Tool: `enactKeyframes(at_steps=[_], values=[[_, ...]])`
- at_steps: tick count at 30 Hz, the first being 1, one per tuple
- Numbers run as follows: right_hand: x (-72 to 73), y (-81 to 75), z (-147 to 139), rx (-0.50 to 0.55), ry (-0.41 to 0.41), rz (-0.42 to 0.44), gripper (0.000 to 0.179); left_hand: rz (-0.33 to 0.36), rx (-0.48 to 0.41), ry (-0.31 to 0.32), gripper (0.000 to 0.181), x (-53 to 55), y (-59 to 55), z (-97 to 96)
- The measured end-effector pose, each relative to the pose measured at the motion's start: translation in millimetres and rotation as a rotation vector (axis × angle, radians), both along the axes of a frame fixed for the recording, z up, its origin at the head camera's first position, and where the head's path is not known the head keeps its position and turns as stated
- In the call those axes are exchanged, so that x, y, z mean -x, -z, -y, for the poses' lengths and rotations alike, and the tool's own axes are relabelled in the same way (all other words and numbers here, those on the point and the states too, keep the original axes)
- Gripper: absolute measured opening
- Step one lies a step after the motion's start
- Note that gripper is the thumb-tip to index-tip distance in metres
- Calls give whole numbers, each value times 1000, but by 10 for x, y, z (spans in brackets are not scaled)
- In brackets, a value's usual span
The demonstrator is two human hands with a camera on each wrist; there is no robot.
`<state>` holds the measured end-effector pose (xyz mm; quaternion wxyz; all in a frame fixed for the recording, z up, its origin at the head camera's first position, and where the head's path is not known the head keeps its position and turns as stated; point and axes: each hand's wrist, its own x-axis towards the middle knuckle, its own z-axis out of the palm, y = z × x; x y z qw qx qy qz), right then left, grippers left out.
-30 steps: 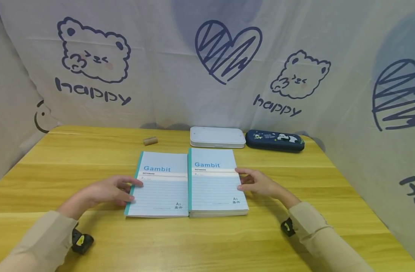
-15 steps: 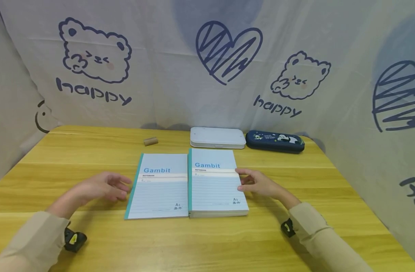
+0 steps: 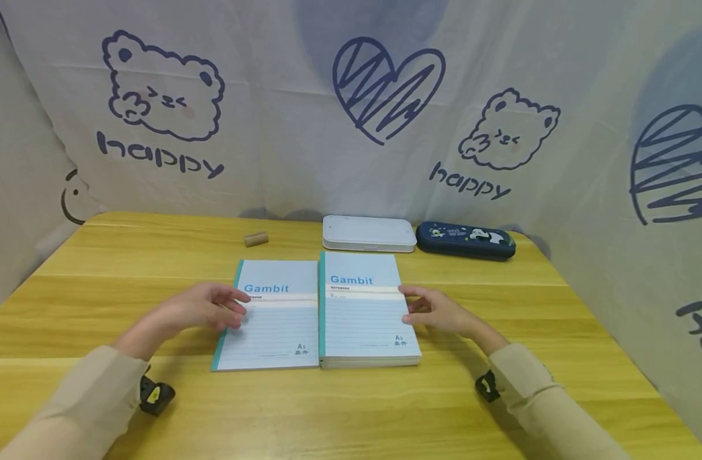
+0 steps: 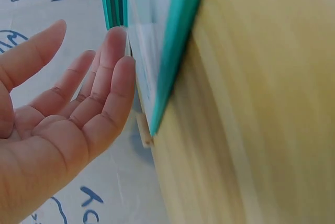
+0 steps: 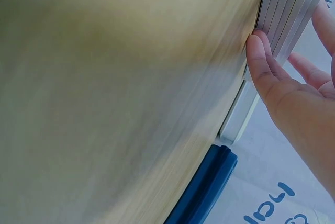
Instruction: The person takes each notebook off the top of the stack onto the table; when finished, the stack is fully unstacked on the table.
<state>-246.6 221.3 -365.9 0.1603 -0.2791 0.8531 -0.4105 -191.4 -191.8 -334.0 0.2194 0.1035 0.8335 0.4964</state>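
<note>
Two piles of "Gambit" notebooks with teal spines lie side by side in the head view. The left notebook [image 3: 276, 332] lies lower than the right stack [image 3: 362, 326], whose several page edges [image 5: 285, 4] show in the right wrist view. My left hand [image 3: 204, 306] hovers over the left notebook's spine side, fingers loosely spread and holding nothing. In the left wrist view its palm shows bare beside the teal spine [image 4: 178, 46]. My right hand [image 3: 437, 311] rests its fingertips against the right side of the stack, fingers extended.
Behind the stack stand a white flat case [image 3: 368, 234] and a dark blue panda pencil case [image 3: 465, 241]. A small brown cylinder [image 3: 255, 239] lies at the back left. A printed cloth [image 3: 282, 128] hangs behind the wooden table [image 3: 305, 415].
My left hand drew back from the left notebook's edge, then came forward over it again. That notebook has slid slightly toward me. My right hand stays at the stack.
</note>
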Motion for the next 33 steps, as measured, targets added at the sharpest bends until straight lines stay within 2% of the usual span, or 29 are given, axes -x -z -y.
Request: enactKeyframes(at_steps=[11, 18, 22, 28, 33], values=[[-8, -5, 9, -9, 15, 9, 58, -68, -15, 3, 40, 82, -47, -370], [-21, -14, 11, -7, 13, 2, 57, -72, -28, -40, 42, 156, -22, -593], [-24, -14, 6, -5, 14, 1, 57, -92, -41, -38, 41, 183, -8, -733], [-11, -3, -3, 1, 12, 7, 57, -110, -54, -41, 41, 196, 12, -902], [2, 4, 2, -2, 6, 1, 57, -95, -32, -49, 44, 186, 46, -994]])
